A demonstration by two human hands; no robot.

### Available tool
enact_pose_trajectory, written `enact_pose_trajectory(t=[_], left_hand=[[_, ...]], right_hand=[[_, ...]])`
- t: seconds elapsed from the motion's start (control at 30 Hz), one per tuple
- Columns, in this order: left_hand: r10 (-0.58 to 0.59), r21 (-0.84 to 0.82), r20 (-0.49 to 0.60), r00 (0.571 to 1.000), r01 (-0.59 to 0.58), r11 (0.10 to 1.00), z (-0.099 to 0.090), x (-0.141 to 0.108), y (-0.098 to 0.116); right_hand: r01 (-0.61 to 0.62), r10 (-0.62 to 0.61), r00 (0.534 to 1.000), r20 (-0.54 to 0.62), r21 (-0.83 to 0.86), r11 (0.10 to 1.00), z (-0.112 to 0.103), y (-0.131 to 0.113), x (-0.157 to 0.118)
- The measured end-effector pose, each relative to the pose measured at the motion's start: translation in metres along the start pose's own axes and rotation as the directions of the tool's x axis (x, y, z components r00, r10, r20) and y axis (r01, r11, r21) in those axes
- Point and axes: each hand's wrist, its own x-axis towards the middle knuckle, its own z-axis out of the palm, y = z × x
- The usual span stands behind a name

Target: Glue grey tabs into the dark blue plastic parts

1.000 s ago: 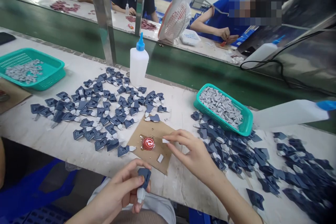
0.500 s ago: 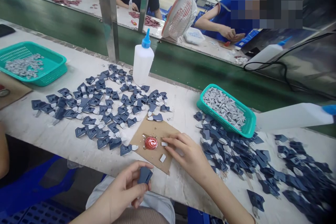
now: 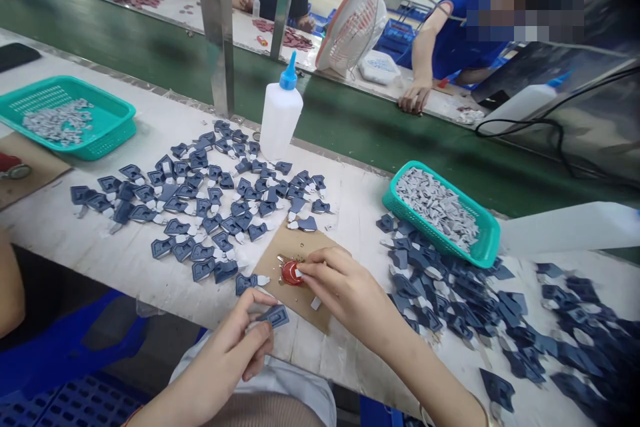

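Note:
My left hand point(image 3: 245, 337) pinches a dark blue moulded piece point(image 3: 277, 315) at the table's front edge, its recessed face turned up. Over a brown cardboard sheet point(image 3: 273, 260), my right hand point(image 3: 337, 283) holds a small light-grey tab point(image 3: 299, 271) between thumb and fingertips. That tab is right at the edge of a round red, glossy pad or dish point(image 3: 289, 273); whether it touches the surface I cannot tell. A second grey tab point(image 3: 316, 303) lies on the cardboard below my right fingers. Many blue pieces with pale tabs point(image 3: 200, 213) spread over the table to the left.
A green basket of grey tabs point(image 3: 493, 240) stands right, beside a heap of blue pieces point(image 3: 450, 300). Another green basket point(image 3: 110, 137) is far left. A white bottle with blue nozzle point(image 3: 281, 120) stands behind; a second bottle point(image 3: 575, 230) lies right. Co-workers sit across the divider.
My right hand has picked up a grey tab from the cardboard and moved it left to the red pad. My left hand has turned the blue piece so its recessed side shows.

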Motion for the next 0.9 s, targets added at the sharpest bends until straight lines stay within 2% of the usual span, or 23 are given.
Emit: enact_pose_trajectory(t=[0.1,0.2,0.27,0.37,0.43,0.57,0.73,0.9], left_hand=[[0.051,-0.068,0.000,0.999,-0.051,0.996,-0.001,0.006,0.002],[0.024,-0.148,0.015,1.000,-0.021,0.989,-0.002,0.011,0.004],[0.023,-0.142,0.031,0.999,-0.019,0.990,-0.003,0.013,0.003],[0.076,-0.014,0.018,0.997,-0.075,0.997,-0.004,0.015,-0.001],[0.163,0.140,-0.021,0.986,-0.159,0.977,-0.004,0.017,-0.001],[0.360,0.408,-0.022,0.933,-0.321,0.855,-0.006,0.020,0.006],[0.440,0.456,-0.045,0.897,-0.374,0.808,-0.015,0.021,0.012],[0.521,0.586,-0.085,0.849,-0.381,0.716,-0.024,0.021,0.014]], right_hand=[[0.005,-0.004,1.000,0.017,-0.045,0.999,0.002,0.000,0.001],[0.010,-0.009,1.000,0.018,-0.064,0.998,0.003,0.000,0.002],[0.010,-0.008,1.000,0.026,-0.066,0.998,0.004,-0.001,0.002],[-0.012,0.016,0.999,0.045,-0.080,0.997,0.004,-0.002,0.001],[-0.023,0.027,0.998,0.049,-0.086,0.996,0.004,-0.003,-0.001],[-0.008,0.012,0.999,0.051,-0.086,0.996,0.004,-0.004,-0.004],[-0.031,0.039,0.997,0.063,-0.121,0.992,0.003,-0.006,-0.008],[-0.039,0.044,0.998,0.043,-0.107,0.994,0.002,-0.006,-0.005]])
